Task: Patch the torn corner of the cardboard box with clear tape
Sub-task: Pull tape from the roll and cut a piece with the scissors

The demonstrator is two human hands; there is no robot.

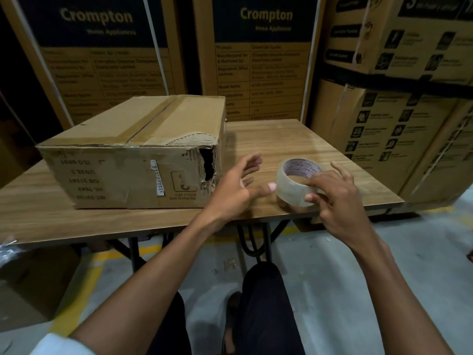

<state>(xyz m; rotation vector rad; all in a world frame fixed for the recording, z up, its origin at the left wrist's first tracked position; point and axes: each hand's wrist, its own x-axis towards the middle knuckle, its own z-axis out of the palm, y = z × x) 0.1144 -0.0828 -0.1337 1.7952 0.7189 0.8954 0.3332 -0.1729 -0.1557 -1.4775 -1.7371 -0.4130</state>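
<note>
A brown cardboard box [133,152] lies on the wooden table [281,142], left of centre. Its near right corner is torn open, a dark ragged hole [207,163] showing. A roll of clear tape [297,184] sits to the right of the box near the table's front edge. My right hand [332,196] grips the roll, thumb on its near side and fingers over the rim. My left hand [240,187] hovers between box and roll, fingers spread, its thumb tip close to the roll but holding nothing.
Tall printed appliance cartons [258,60] stand right behind the table and stacked ones [399,98] crowd its right side. The table's dark folding legs [256,242] and my knees are below the front edge. Crumpled plastic [7,249] lies at the far left.
</note>
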